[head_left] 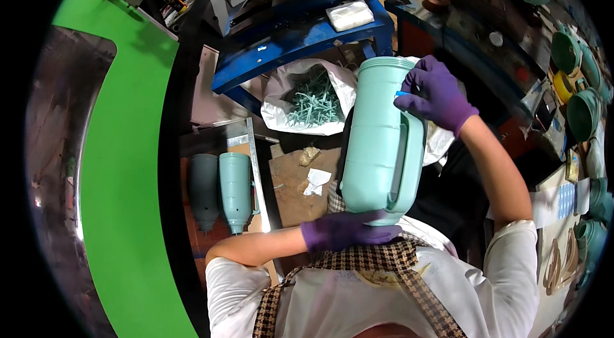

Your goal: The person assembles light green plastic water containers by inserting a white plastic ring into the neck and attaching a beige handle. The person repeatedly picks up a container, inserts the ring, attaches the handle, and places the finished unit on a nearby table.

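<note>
A mint-green plastic thermos flask body [378, 127] with a side handle and ridged rim stands roughly upright in front of my chest. My left hand [352, 232], in a purple glove, holds its narrower lower end, the fingers laid across it. My right hand [437, 96], gloved in purple too, is closed by the flask's upper right side, just below the rim. From its pinch shows a small blue piece [401, 94], too little of it visible to name; it sits against the flask wall.
Green curled plastic scraps [314, 102] fill a white sack [275, 114] beyond the flask. A blue metal bench [288, 44] stands behind it. To the left are a dark flask body [204, 191] and a green one [235, 188]. Several green parts [583, 114] line the right side.
</note>
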Demonstrator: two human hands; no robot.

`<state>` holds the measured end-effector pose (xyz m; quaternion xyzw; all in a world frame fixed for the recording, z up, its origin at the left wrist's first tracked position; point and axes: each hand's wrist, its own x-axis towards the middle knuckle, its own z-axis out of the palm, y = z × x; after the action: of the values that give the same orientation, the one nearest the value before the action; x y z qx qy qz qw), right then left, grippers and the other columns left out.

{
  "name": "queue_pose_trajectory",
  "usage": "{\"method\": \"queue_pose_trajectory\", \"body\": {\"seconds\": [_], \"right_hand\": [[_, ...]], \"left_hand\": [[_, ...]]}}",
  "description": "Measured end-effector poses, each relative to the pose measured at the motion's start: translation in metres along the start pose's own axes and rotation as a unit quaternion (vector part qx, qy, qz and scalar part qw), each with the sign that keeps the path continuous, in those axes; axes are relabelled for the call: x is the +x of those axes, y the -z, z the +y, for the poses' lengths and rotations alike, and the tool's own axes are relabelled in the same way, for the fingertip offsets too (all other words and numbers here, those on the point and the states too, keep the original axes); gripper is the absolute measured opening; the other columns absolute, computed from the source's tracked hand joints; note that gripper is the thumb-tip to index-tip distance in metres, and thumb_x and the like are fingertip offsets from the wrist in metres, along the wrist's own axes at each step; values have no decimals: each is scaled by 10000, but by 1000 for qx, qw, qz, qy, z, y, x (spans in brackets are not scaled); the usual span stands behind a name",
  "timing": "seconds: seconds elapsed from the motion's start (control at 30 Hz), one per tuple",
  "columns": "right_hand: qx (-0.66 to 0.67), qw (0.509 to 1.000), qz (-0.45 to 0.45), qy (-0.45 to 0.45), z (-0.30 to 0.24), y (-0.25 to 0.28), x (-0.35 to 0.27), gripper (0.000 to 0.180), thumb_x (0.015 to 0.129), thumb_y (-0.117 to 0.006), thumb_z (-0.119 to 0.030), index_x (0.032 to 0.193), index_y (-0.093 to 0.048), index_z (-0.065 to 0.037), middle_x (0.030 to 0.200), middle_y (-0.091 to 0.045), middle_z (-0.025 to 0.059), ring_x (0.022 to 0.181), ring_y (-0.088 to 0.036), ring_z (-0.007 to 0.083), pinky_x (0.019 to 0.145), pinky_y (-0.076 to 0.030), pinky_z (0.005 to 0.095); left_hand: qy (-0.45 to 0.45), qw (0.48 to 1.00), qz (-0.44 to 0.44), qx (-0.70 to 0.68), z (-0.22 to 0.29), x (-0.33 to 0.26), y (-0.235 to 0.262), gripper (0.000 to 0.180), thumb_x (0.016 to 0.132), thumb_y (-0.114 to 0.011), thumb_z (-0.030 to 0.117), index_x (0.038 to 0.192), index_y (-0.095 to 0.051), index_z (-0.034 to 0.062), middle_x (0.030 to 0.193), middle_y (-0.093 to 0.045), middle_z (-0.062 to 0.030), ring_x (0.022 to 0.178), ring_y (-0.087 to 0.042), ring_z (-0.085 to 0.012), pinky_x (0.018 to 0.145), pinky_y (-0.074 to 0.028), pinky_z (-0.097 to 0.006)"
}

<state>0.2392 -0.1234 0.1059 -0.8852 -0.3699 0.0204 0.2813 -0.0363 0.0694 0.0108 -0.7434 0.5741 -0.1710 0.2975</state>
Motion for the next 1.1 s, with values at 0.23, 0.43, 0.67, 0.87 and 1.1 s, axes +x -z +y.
{"method": "queue_pose_trajectory", "body": {"seconds": [0.23,0.43,0.67,0.87,1.1], "right_hand": [[217,969,94,-69,-14,-33,36,716,897,-713,-398,1465,-400,-96,1276,-636,243,1146,-651,372,916,-521,405],[22,992,-12,122,-93,-14,167,762,930,-642,-344,1573,-246,-239,1193,-649,236,1092,-648,396,922,-519,463],[-163,946,249,132,-129,-24,263,259,860,-669,-272,1082,-652,-139,1086,-620,158,971,-662,340,793,-530,476],[-82,859,344,371,-32,23,-24,392,549,-765,-118,920,-637,-114,955,-639,153,841,-627,390,723,-508,470],[437,825,356,-23,35,28,-172,292,496,-731,-172,704,-596,-16,666,-552,-9,627,-511,96,582,-405,263]], "left_hand": [[616,536,267,-512,19,-26,48,1001,751,-865,256,1546,-275,114,1477,-393,-192,1349,-421,-361,1142,-332,-472],[723,62,394,-564,34,-32,64,818,858,-757,191,1518,-304,19,1371,-531,-195,1219,-571,-274,1013,-482,-401],[675,64,606,-416,37,-63,92,761,884,-631,109,1553,-269,81,1320,-561,-159,1095,-626,-306,844,-574,-390],[717,132,578,-366,-62,-132,84,833,844,-618,-37,1578,-243,80,1318,-557,-144,1043,-637,-246,828,-566,-339],[665,731,153,17,-284,-105,-8,930,706,-808,215,1529,-381,141,1497,-396,-262,1327,-458,-422,1120,-386,-460]]}}
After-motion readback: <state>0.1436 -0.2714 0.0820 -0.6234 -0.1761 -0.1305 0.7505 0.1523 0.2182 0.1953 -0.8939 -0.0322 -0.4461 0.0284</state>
